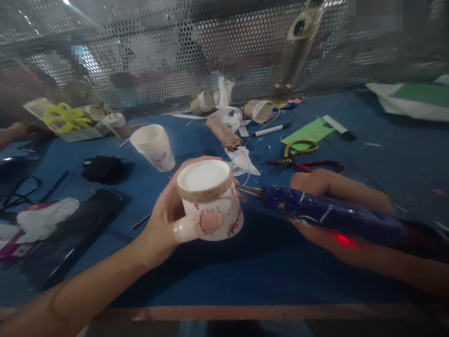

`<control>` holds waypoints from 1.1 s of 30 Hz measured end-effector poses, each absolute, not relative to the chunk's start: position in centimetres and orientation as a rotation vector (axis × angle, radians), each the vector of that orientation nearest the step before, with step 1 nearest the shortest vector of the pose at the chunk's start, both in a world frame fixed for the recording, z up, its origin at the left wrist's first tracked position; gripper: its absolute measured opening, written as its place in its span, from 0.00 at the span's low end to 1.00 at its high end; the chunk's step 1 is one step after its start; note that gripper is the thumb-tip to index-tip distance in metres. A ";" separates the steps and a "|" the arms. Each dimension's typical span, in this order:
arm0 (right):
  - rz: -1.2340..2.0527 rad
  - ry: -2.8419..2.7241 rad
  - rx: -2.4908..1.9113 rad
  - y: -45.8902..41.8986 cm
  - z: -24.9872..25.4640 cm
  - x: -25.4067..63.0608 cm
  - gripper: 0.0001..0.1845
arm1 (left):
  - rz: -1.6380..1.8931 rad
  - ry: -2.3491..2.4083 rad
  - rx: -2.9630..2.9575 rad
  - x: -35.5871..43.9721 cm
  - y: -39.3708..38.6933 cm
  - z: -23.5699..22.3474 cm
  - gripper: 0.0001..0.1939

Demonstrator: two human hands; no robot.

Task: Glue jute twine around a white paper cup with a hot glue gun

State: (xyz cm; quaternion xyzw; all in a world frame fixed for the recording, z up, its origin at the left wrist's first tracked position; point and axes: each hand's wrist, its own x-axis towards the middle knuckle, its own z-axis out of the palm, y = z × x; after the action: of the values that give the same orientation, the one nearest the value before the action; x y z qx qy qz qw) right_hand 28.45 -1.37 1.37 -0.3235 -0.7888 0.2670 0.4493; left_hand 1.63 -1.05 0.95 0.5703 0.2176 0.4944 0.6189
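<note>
My left hand (164,224) grips an upside-down paper cup (210,215), its thumb across the printed side. A band of brown twine (208,192) circles the cup just below its raised base. In my right hand (326,187) is a blue hot glue gun (315,208) with a red light glowing beneath it. The metal nozzle points left and meets the cup's side by the twine band; whether glue is coming out cannot be seen. From the cup's far side a strand of twine runs back toward a twine roll (223,133).
A stack of paper cups (153,146) stands behind left. Red-and-yellow-handled pliers (289,160), a marker (271,129) and green card (308,133) lie behind right. Yellow scissors (65,117) rest in a box at far left, near another person's hand (26,132). Perforated metal (157,56) borders the back.
</note>
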 end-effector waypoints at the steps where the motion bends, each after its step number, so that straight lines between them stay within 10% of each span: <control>1: 0.658 -1.944 -0.812 -1.4 1.4 28.4 0.12 | 1.135 0.511 1.319 1.5 -1.0 0.9 0.30; 33: 0.520 -2.045 -0.708 -0.6 0.6 29.0 0.14 | 1.158 0.626 1.392 1.1 -0.7 0.3 0.33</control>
State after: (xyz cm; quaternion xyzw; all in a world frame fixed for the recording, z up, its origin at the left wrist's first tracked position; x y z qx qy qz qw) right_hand 28.97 -0.62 0.61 -0.2855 -0.8240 0.2096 0.4423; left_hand 1.11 -0.67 0.31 0.5943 0.2673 0.4943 0.5753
